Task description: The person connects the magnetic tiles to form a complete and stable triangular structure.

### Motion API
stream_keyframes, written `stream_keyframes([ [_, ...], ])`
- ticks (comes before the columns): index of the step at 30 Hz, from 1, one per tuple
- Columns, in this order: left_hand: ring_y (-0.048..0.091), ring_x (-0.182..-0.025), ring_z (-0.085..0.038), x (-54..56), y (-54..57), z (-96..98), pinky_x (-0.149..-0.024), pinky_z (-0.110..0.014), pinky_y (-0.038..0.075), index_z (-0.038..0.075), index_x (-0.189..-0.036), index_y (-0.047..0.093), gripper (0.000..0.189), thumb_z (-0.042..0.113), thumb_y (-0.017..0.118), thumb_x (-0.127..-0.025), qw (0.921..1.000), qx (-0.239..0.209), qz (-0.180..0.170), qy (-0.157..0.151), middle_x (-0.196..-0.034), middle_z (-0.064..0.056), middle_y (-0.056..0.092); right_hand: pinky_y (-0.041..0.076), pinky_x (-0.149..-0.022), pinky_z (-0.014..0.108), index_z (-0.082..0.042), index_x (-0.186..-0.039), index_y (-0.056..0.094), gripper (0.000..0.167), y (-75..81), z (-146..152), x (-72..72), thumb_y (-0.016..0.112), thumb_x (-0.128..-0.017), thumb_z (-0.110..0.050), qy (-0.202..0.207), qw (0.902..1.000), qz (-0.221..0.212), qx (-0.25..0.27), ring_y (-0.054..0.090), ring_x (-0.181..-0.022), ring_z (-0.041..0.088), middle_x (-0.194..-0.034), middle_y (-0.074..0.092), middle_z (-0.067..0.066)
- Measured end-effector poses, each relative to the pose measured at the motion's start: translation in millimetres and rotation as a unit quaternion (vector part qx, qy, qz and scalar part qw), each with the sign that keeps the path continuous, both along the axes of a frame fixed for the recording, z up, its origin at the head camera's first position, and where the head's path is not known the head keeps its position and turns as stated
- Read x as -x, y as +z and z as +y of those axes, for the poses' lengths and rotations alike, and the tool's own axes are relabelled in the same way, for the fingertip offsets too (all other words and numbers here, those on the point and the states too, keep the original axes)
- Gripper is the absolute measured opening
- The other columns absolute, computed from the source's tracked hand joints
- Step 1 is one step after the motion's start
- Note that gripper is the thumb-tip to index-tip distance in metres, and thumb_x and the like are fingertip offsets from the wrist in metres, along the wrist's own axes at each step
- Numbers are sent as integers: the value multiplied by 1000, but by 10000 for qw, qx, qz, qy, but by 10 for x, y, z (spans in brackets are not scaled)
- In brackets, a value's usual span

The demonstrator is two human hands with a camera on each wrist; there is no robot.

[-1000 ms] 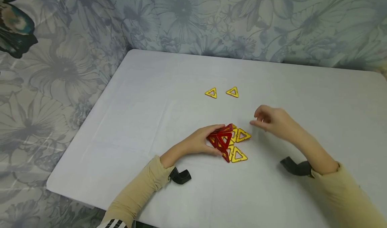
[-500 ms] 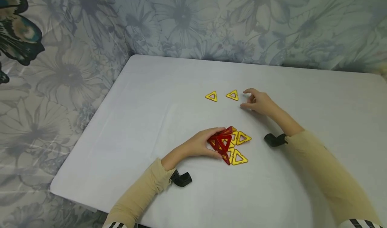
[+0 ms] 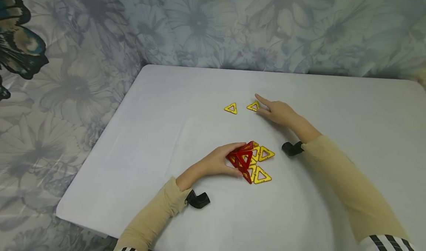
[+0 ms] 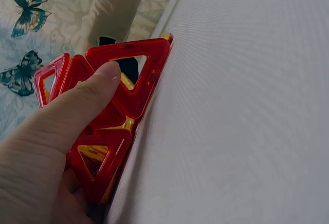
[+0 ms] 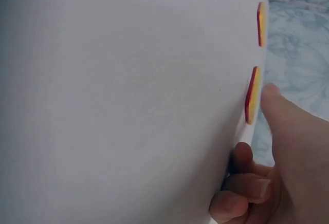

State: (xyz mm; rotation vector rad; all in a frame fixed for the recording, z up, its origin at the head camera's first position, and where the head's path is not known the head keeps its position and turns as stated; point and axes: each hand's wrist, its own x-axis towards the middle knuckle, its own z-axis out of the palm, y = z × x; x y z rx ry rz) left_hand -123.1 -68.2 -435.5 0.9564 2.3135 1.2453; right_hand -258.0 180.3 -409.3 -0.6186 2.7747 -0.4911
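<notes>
My left hand [image 3: 217, 161] holds the left side of a built shape of magnetic tiles [image 3: 244, 157]. In the left wrist view, red triangular tiles [image 4: 136, 77] stand up from it and the thumb lies across them. Flat yellow triangles [image 3: 263, 175] spread from its right side in the head view. Farther back, my right hand [image 3: 279, 112] is beside a loose yellow triangular tile [image 3: 253, 106], its index finger and thumb spread apart at the tile's right edge. The right wrist view shows this tile [image 5: 252, 95] edge-on, with the other fingers curled below.
Another loose yellow triangular tile [image 3: 230, 108] lies to the left of the one by my right hand. Everything rests on a white-covered table [image 3: 159, 106]. Flower-patterned fabric [image 3: 213, 25] stands behind it. A black wrist mount [image 3: 198, 200] is on each forearm.
My right hand has moved left and away from me to the loose yellow tile, its index finger straightening out. The left hand keeps its hold on the tile shape.
</notes>
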Motion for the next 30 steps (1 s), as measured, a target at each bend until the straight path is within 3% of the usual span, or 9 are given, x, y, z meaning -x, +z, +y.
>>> stream_keyframes([
  [4, 32, -122, -8, -5, 8, -14, -97, -29, 29, 17, -139, 33, 84, 32, 77, -69, 10000, -14, 17, 76, -136, 1, 37, 31, -91, 53, -11, -140, 31, 57, 39, -52, 36, 48, -92, -37, 64, 9997, 175, -127, 42, -111, 42, -125, 43, 28],
  [8, 32, -122, -8, -32, -6, -9, -98, -28, 29, 17, -139, 33, 83, 32, 77, -70, 10000, -23, -24, 47, -136, 1, 37, 39, -77, 45, -7, -136, 38, 55, 9, -30, 27, 52, -91, -34, 54, 9999, 112, -35, 52, -83, 33, -88, 58, 23],
  [11, 33, -121, -7, -50, -15, 0, -97, -28, 29, 17, -138, 34, 83, 32, 77, -69, 10000, -1, -16, 50, -136, 1, 38, 36, -66, 41, -6, -135, 40, 55, -16, -5, 2, 54, -89, -34, -24, 9999, 9, 148, 43, -67, 26, -67, 48, 11],
  [16, 33, -121, -7, -26, -4, 21, -97, -27, 29, 16, -138, 34, 83, 31, 78, -69, 9999, -61, 84, 20, -135, 0, 39, 36, -65, 40, -5, -133, 42, 57, -24, 41, -30, 57, -88, -34, -211, 9992, 27, 341, 43, -70, 25, -73, 51, 10],
  [22, 32, -122, -7, -14, -27, 14, -98, -27, 29, 14, -138, 33, 84, 31, 78, -69, 9999, -67, 85, 3, -136, 0, 38, 32, -62, 36, -2, -131, 44, 60, -15, 67, -90, 60, -85, -37, -158, 9982, -69, 570, 38, -66, 22, -69, 45, 8],
  [30, 32, -122, -8, -10, -13, 14, -98, -28, 28, 14, -138, 33, 82, 30, 77, -70, 9999, -129, 114, -6, -136, 0, 37, 27, -53, 31, 1, -122, 53, 52, -21, 125, -174, 66, -82, -29, -345, 9952, 240, 887, 35, -61, 20, -65, 41, 7],
])
